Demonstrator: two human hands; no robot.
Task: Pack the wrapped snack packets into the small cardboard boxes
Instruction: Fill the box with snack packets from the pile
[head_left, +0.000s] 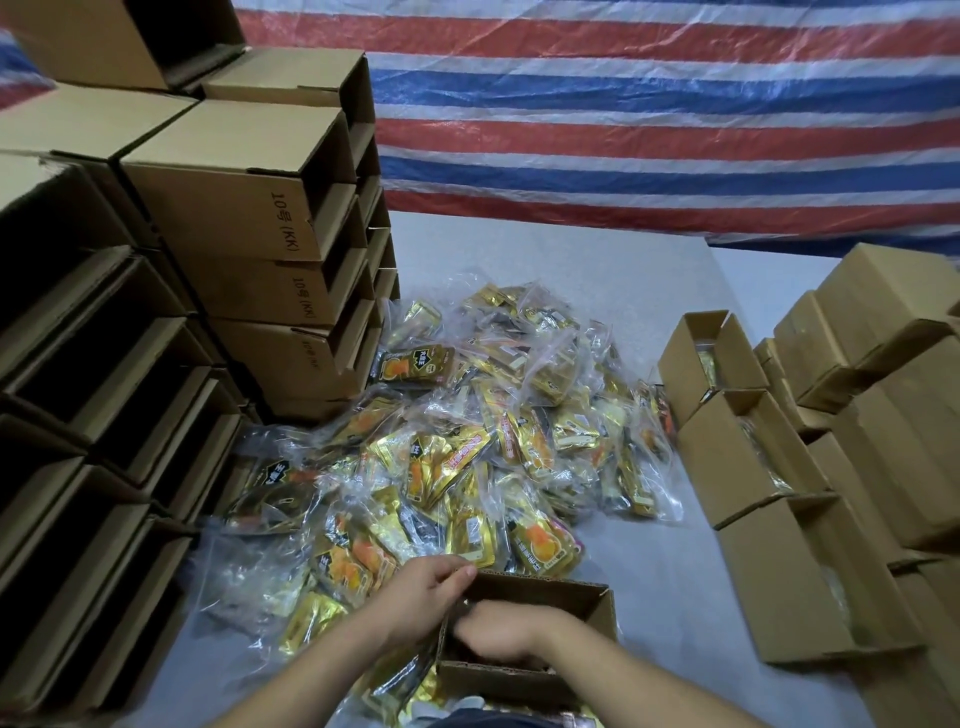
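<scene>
- Both of our hands work at the small open box (524, 629) directly in front of us. Our left hand (421, 590) grips the box's left wall, thumb over the rim, fingers curled outside.
- Our right hand (501, 631) reaches down inside the box with fingers curled; whether it holds a packet we cannot tell, as the box interior is dark and the fingertips are hidden.
- Wrapped snack packets (467, 441) lie in a loose heap just beyond and to the left of our hands, some touching the box's far wall.
- Risk: the box stands partly on slippery packets at its near edge; in our judgement a downward push may tilt it or slide it.
- Risk: the loose clear wrapping may catch on the rim and fold a packet rather than seat it flat.
- Risk: the tall stack of empty boxes (249, 208) to the left of our left hand stands close by the heap; a wide sweep of the elbow could topple it.
- Filled boxes (753, 452) stand in a row to the right of our right hand, tops open, with further cartons behind them.
- Open room: bare grey surface (670, 561) lies between our right hand and that row, which we judge enough to set down the box. Leftward room is tight.
</scene>
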